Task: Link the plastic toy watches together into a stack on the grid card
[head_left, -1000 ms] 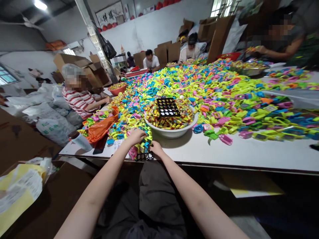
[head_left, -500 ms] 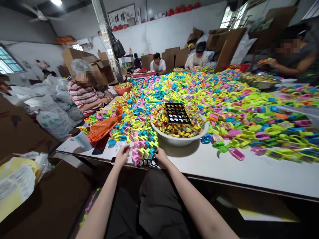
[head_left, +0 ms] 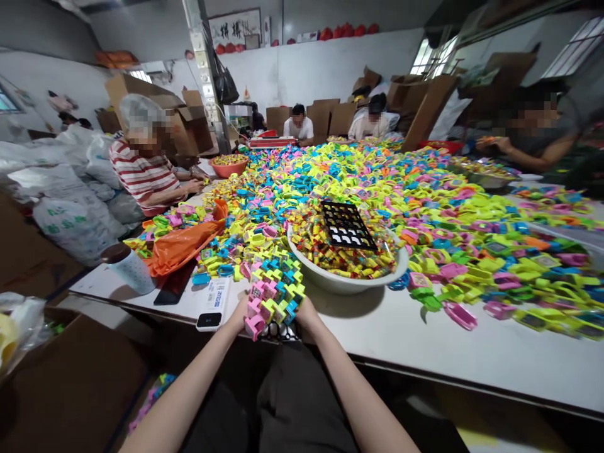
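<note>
At the table's front edge, just above my lap, is a black tray (head_left: 279, 332) with holes, packed with rows of pink, yellow and blue plastic toy watches (head_left: 275, 290). My left hand (head_left: 240, 313) closes on its left side, the fingertips hidden behind the pink watches. On the opposite side my right hand (head_left: 307, 313) grips the tray edge, its fingers mostly out of sight. Right behind stands a white basin (head_left: 346, 284) full of small yellow-and-red wrapped pieces, with another black holed tray (head_left: 348, 225) lying tilted on top.
A heap of loose toy watches (head_left: 453, 214) covers much of the white table (head_left: 425, 336). On the left are a white device (head_left: 209, 321), a tumbler (head_left: 127, 269) and an orange bag (head_left: 186, 246). A person in a striped shirt (head_left: 141, 171) and several others work around the table.
My left hand has moved right, from beside the tray onto its left side. My right hand keeps its hold. The view has shifted slightly, bringing the white device into fuller sight.
</note>
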Available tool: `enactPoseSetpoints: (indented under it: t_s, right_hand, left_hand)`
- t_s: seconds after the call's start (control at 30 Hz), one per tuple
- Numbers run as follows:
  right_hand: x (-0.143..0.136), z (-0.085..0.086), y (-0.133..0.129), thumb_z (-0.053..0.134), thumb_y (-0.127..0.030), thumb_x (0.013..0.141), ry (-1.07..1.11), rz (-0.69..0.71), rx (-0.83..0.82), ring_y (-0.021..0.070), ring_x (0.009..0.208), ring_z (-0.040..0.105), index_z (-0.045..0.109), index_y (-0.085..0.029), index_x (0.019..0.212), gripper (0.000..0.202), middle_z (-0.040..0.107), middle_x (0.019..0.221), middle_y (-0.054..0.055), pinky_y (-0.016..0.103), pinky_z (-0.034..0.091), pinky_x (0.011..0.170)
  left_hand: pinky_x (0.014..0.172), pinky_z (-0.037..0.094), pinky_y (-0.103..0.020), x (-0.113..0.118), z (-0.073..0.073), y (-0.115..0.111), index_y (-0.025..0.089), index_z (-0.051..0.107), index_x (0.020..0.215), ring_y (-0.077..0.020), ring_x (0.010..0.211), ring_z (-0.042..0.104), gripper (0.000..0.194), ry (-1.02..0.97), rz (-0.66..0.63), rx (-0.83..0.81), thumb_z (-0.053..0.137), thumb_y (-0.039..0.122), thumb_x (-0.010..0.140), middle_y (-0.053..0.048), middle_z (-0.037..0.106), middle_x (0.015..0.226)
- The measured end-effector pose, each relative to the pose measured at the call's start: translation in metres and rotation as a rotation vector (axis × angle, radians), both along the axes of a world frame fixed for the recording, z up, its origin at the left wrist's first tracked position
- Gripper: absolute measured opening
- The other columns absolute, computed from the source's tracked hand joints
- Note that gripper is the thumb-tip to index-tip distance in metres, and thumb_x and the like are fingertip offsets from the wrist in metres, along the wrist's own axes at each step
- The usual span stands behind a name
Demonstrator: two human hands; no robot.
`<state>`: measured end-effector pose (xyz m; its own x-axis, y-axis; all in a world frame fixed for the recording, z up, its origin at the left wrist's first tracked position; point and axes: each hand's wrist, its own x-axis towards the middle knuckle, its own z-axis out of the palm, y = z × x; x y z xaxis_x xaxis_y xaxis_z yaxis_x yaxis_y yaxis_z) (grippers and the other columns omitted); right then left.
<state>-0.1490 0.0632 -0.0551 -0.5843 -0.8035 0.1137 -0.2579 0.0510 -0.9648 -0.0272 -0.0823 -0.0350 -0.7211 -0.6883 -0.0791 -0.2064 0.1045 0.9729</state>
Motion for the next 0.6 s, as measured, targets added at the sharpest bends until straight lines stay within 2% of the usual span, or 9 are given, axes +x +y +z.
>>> enactPoseSetpoints:
  t_s: [0.13, 0.27, 0.4, 0.6]
  right_hand:
    - [0.001, -0.001, 0.0, 0.06, -0.024, 0.062, 0.05, -0.012, 0.021, 0.0225, 0.091, 0.059, 0.064, -0.015, 0.086, 0.026, 0.064, 0.097, 0.008, 0.033, 0.047, 0.083]
    - [0.003, -0.005, 0.0, 0.056, -0.022, 0.065, 0.07, -0.063, 0.051, 0.0222, 0.096, 0.057, 0.063, -0.015, 0.095, 0.032, 0.061, 0.107, 0.008, 0.033, 0.046, 0.086]
    - [0.006, -0.007, -0.001, 0.054, -0.021, 0.066, 0.072, -0.091, 0.061, 0.0208, 0.098, 0.055, 0.061, -0.016, 0.101, 0.037, 0.058, 0.112, 0.007, 0.032, 0.045, 0.087]
    - [0.008, 0.002, 0.0, 0.057, -0.02, 0.062, 0.052, -0.089, 0.046, 0.0214, 0.099, 0.056, 0.061, -0.013, 0.096, 0.034, 0.061, 0.106, 0.009, 0.032, 0.044, 0.088]
  left_hand:
    - [0.058, 0.047, -0.028, -0.004, -0.013, 0.001, 0.014, 0.055, 0.068, -0.0156, 0.058, 0.055, 0.018, -0.026, 0.044, 0.1, 0.043, 0.026, 0.075, -0.004, 0.058, 0.062]
    - [0.062, 0.047, -0.025, -0.004, -0.016, -0.001, 0.015, 0.054, 0.072, -0.0135, 0.064, 0.056, 0.01, -0.042, 0.072, 0.15, 0.046, 0.02, 0.074, -0.003, 0.058, 0.067]
    - [0.064, 0.048, -0.026, -0.004, -0.009, 0.002, 0.015, 0.054, 0.073, -0.0142, 0.065, 0.057, 0.011, -0.039, 0.062, 0.182, 0.045, 0.02, 0.075, -0.003, 0.058, 0.067]
    - [0.072, 0.047, -0.03, 0.004, 0.011, 0.008, 0.015, 0.054, 0.068, -0.0176, 0.073, 0.058, 0.002, 0.009, 0.035, 0.129, 0.054, 0.016, 0.068, -0.004, 0.059, 0.069]
